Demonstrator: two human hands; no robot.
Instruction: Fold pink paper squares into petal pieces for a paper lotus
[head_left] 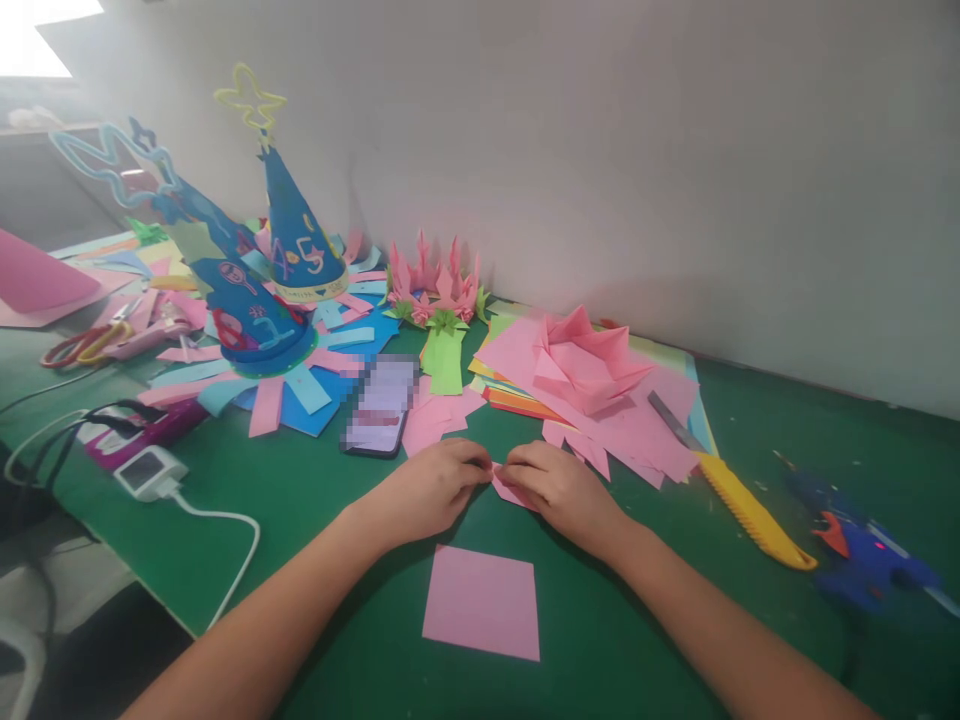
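A small folded piece of pink paper (514, 492) lies at the middle of the green table, between my two hands. My left hand (442, 485) pinches its left end with thumb and fingertips. My right hand (566, 490) is closed on its right side, and the fingers cover much of it. Nearer to me rests a flat pink paper square (481, 605), touched by neither hand. Behind my hands are pink paper scraps (442, 415) and a phone (381, 405) with its screen blurred out.
Paper sheets (517, 350) carry a pink folded flower (581, 360). A yellow utility knife (750, 510), blade out, and a blue glue gun (862, 545) lie right. Left stand blue cone hats (300, 230), scissors (90, 340) and a charger (150, 472) with cable. A wall (637, 150) closes the back.
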